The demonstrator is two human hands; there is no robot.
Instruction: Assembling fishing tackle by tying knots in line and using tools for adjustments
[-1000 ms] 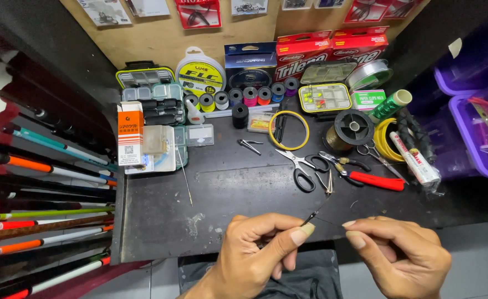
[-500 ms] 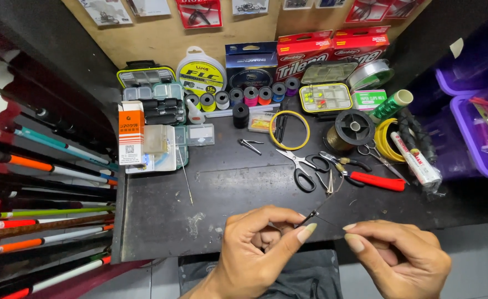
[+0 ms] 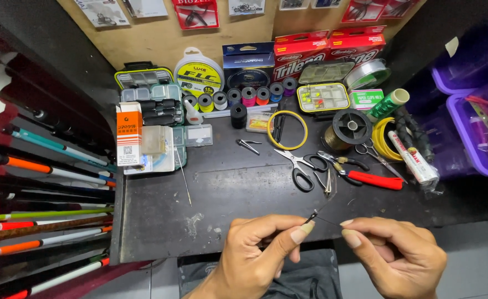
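My left hand [image 3: 257, 252] pinches a small dark metal fishing piece [image 3: 312, 215] between thumb and forefinger, just above the near edge of the black worktable [image 3: 210, 194]. My right hand [image 3: 396, 252] is close beside it on the right, with thumb and forefinger pinched on a thin line [image 3: 328, 220] that runs to that piece. Both hands hover over the table's front edge, apart from the tools.
Black scissors [image 3: 298, 169], red-handled pliers [image 3: 366, 174], a thin needle [image 3: 184, 178], line spools [image 3: 244, 97], tackle boxes [image 3: 155, 105] and a yellow ring [image 3: 287, 130] lie farther back. Fishing rods [image 3: 39, 221] are racked at left. Purple bins [image 3: 479, 133] stand at right.
Both hands have stayed near the table's front edge with the small piece and line; only slight finger shifts show.
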